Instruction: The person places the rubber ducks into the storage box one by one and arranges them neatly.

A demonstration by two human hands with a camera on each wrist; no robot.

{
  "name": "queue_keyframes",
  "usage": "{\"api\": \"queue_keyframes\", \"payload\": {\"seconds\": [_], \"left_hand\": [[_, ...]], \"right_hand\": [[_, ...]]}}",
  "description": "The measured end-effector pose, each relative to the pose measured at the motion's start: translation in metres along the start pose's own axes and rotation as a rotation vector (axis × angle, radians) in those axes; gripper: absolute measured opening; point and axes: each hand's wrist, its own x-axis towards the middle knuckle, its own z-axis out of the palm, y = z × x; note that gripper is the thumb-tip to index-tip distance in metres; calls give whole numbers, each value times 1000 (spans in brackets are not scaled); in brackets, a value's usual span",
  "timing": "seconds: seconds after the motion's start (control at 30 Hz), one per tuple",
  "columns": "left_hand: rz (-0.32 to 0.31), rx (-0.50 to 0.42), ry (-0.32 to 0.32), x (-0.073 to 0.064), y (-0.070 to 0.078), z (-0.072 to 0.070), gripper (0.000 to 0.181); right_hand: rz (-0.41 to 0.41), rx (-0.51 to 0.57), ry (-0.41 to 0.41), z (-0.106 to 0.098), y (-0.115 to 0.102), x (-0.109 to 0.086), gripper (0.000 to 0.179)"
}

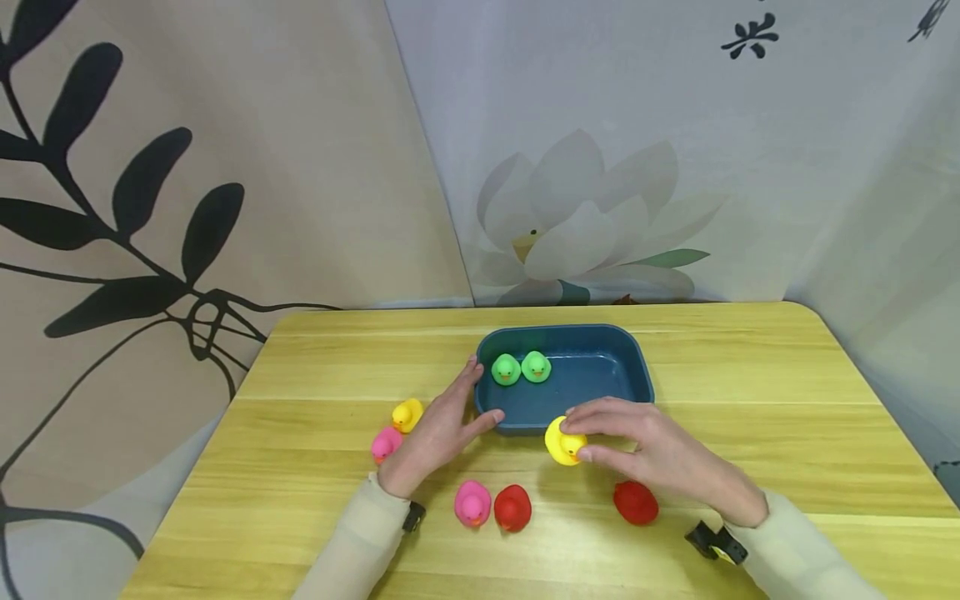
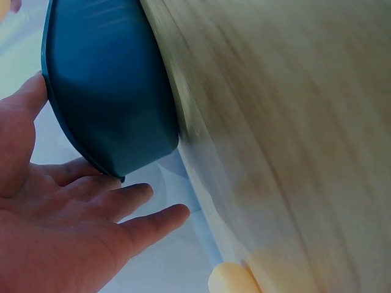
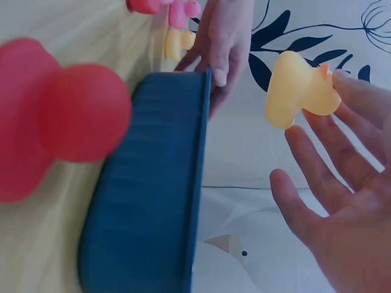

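My right hand (image 1: 663, 450) pinches a yellow rubber duck (image 1: 558, 440) between thumb and fingertips, just in front of the near rim of a dark blue bin (image 1: 592, 379). In the right wrist view the same yellow duck (image 3: 287, 88) is held up above rim height. At the bin's left end my left hand (image 1: 437, 433) touches the rim with thumb and fingers extended. The left wrist view has the thumb at the bin wall (image 2: 110, 79) and the other fingers spread beneath its corner. Inside the bin, two green ducks (image 1: 506, 370) sit side by side at the left.
On the wooden table (image 1: 750, 375), a pink duck (image 1: 472, 503) and a red duck (image 1: 513, 508) stand in front of the bin. Another red duck (image 1: 636, 502) lies below my right hand. A yellow duck (image 1: 407, 414) and a pink duck (image 1: 386, 444) are left of my left hand.
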Motion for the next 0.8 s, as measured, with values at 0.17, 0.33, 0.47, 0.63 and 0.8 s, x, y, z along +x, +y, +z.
{"api": "queue_keyframes", "payload": {"seconds": [0.17,0.33,0.47,0.63,0.8], "left_hand": [[5,-8,-2,-1,0,-1,88],[3,-13,-4,-1,-1,0,88],[3,-18,5,0,-2,0,88],[6,-20,7,0,-2,0,88],[-1,-11,-1,1,-1,0,89]], "right_hand": [[0,-18,29,-7,3,9,35],[-5,-40,62,-12,8,17,36],[27,-49,64,-15,13,23,34],[118,-52,49,-18,19,29,28],[207,-50,33,-22,26,35,27]]}}
